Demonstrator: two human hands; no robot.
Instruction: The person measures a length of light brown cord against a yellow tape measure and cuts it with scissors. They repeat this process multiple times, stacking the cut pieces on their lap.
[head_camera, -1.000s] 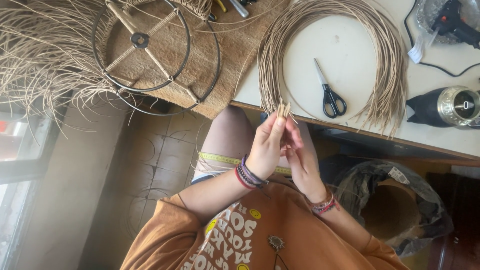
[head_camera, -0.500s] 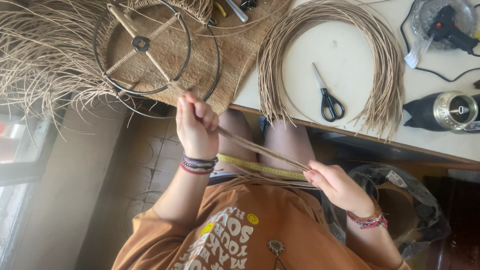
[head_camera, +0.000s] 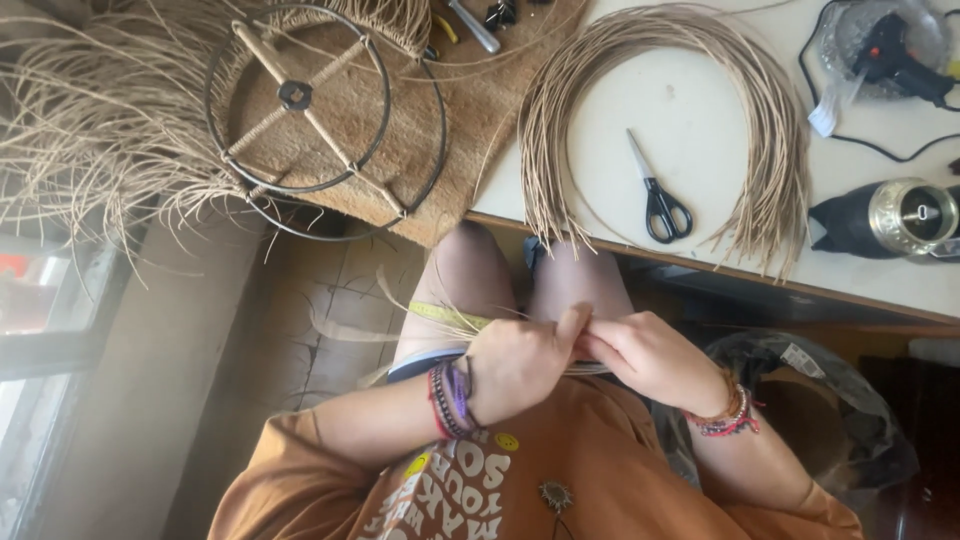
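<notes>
Both hands meet low in the scene, just above the person's lap and in front of the orange shirt. The left hand (head_camera: 520, 365), with dark and purple bracelets at its wrist, has its fingers curled tight around a thin bundle of pale straw strands (head_camera: 440, 318) that trail out to the left over the thigh. The right hand (head_camera: 650, 358), with beaded bracelets at its wrist, presses against the left one, its fingers closed on the same strands where the two hands touch — the strands are mostly hidden inside the grip. Farther off, on the white table (head_camera: 700, 110), a large loop of tan reed (head_camera: 770, 130) arches around black-handled scissors (head_camera: 655, 195), its loose ends hanging over the near edge of the table. To the right of it lie a black glue gun (head_camera: 895, 55) with its cord and a black and silver cylindrical tool (head_camera: 890, 218). To the left, a round black wire frame (head_camera: 300, 100) with wrapped cross-spokes rests on a woven mat (head_camera: 470, 110), beside a mass of loose straw fibre (head_camera: 90, 110). Near the right hand — below the table — sits a dark plastic bag (head_camera: 800, 400).
</notes>
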